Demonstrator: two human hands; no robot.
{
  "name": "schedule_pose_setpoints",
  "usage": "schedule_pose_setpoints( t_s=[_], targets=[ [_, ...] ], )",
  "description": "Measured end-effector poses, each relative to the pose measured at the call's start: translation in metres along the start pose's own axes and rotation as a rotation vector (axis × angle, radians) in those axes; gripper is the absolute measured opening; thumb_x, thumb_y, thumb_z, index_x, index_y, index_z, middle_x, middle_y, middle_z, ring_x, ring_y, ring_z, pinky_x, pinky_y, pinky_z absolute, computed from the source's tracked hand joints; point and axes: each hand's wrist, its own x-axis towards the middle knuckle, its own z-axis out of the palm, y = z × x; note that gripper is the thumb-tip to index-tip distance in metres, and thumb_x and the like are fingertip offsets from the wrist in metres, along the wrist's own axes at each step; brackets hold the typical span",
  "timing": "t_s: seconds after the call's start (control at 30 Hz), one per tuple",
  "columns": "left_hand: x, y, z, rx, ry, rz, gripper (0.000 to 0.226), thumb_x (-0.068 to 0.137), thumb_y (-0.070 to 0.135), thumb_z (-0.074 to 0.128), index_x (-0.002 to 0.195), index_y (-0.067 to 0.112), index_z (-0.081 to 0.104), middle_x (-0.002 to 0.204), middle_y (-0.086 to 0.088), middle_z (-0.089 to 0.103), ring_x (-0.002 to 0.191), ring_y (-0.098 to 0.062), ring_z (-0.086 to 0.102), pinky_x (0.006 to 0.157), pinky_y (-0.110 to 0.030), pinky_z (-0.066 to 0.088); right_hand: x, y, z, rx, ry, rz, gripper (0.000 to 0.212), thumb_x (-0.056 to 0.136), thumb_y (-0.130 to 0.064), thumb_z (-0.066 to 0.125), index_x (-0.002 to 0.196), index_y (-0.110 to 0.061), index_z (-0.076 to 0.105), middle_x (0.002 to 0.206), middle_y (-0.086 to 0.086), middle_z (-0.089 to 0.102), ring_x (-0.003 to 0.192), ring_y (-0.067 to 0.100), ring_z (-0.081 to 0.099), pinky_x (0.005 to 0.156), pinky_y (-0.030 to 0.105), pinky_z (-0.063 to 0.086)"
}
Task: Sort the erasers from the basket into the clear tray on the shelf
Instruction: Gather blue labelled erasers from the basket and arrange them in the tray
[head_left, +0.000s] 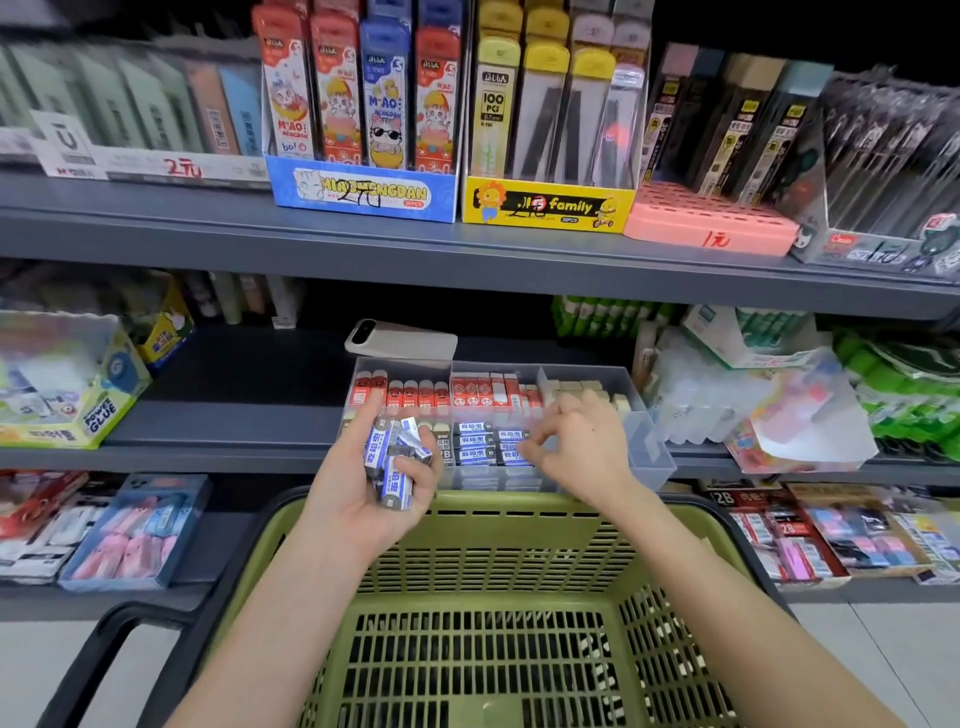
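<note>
Mid-placing, left hand (358, 504) gripping a fistful of blue-and-white sleeved erasers (395, 457), right hand (582, 441) curled, grip unclear, at front row of clear plastic tray (647, 452); next, seating another squarely.

I read "family" on the yellow display box (548, 208) and "100 PCS" on a pack (492, 109) in it. The box (98, 410) to my left says "POWER GLUE".

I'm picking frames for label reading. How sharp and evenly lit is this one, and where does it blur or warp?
Head view: the centre is fairly sharp, and print on the erasers in the left hand shows clearly; the top-left packs and the picture's right edge smear; the shelf edge bows from the wide lens; the recess behind the clear tray is dark.
</note>
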Motion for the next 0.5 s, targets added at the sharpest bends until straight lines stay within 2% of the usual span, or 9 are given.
schedule_pose_setpoints(
  t_s=[0.1,0.17,0.2,0.27,0.33,0.37,0.43,0.5],
  targets=[
    [0.003,-0.003,0.004,-0.048,0.007,0.016,0.035,0.069,0.037,0.078,0.079,0.005,0.068,0.088,-0.005,0.061,0.076,-0.013,0.057,0.036,-0.017,0.045,0.004,0.004,-0.001,-0.074,-0.052,-0.073,0.017,0.082,-0.036,0.064,0.079,-0.024,0.076,0.087,-0.003,0.059,0.085,0.016,0.038,0.072,0.026,0.02],
    [0.004,-0.005,0.005,-0.059,0.006,0.033,0.035,0.07,0.036,0.077,0.071,0.002,0.07,0.078,-0.006,0.062,0.075,-0.013,0.057,0.038,-0.019,0.048,0.004,0.001,-0.004,-0.124,-0.01,-0.123,0.016,0.084,-0.029,0.061,0.084,-0.022,0.076,0.087,0.001,0.059,0.087,0.022,0.044,0.072,0.027,0.021],
    [0.004,-0.006,0.006,-0.065,0.002,0.04,0.035,0.07,0.036,0.077,0.072,0.001,0.07,0.076,-0.006,0.062,0.073,-0.013,0.058,0.039,-0.021,0.049,0.002,-0.004,-0.008,-0.07,0.048,-0.114,0.015,0.085,-0.025,0.061,0.086,-0.019,0.075,0.086,0.002,0.061,0.087,0.023,0.046,0.071,0.027,0.023],
    [0.005,-0.009,0.008,-0.096,-0.009,0.071,0.035,0.067,0.033,0.078,0.082,0.002,0.069,0.078,-0.007,0.063,0.07,-0.015,0.061,0.044,-0.024,0.053,-0.008,-0.02,-0.018,0.246,0.132,-0.015,0.014,0.087,-0.023,0.061,0.08,-0.018,0.071,0.08,-0.004,0.063,0.082,0.015,0.049,0.069,0.025,0.028],
    [0.007,-0.012,0.008,-0.12,-0.002,0.125,0.036,0.068,0.031,0.078,0.086,0.002,0.067,0.075,-0.01,0.066,0.066,-0.018,0.065,0.052,-0.027,0.057,-0.026,-0.046,-0.029,0.615,0.091,0.044,0.02,0.086,-0.036,0.059,0.069,-0.027,0.064,0.067,-0.015,0.058,0.07,0.001,0.048,0.063,0.017,0.031],
    [0.009,-0.014,0.008,-0.117,0.001,0.155,0.034,0.07,0.032,0.077,0.083,0.002,0.067,0.072,-0.01,0.067,0.064,-0.019,0.066,0.055,-0.028,0.058,-0.037,-0.06,-0.032,0.685,0.058,0.056,0.024,0.083,-0.046,0.056,0.065,-0.031,0.061,0.062,-0.017,0.057,0.065,-0.001,0.048,0.059,0.014,0.032],
    [0.01,-0.019,0.009,-0.089,-0.009,0.201,0.03,0.075,0.034,0.074,0.075,0.004,0.07,0.066,-0.008,0.068,0.059,-0.02,0.068,0.052,-0.031,0.057,-0.053,-0.084,-0.031,0.664,0.01,0.085,0.031,0.075,-0.057,0.055,0.062,-0.03,0.061,0.058,-0.017,0.055,0.06,-0.001,0.048,0.055,0.013,0.033],
    [0.011,-0.025,0.01,-0.079,-0.011,0.223,0.027,0.077,0.035,0.072,0.078,0.008,0.069,0.065,-0.007,0.069,0.058,-0.02,0.069,0.048,-0.033,0.056,-0.06,-0.098,-0.024,0.622,0.019,0.136,0.027,0.074,-0.051,0.064,0.067,-0.025,0.064,0.058,-0.011,0.054,0.057,0.002,0.047,0.053,0.015,0.032]
  ],
)
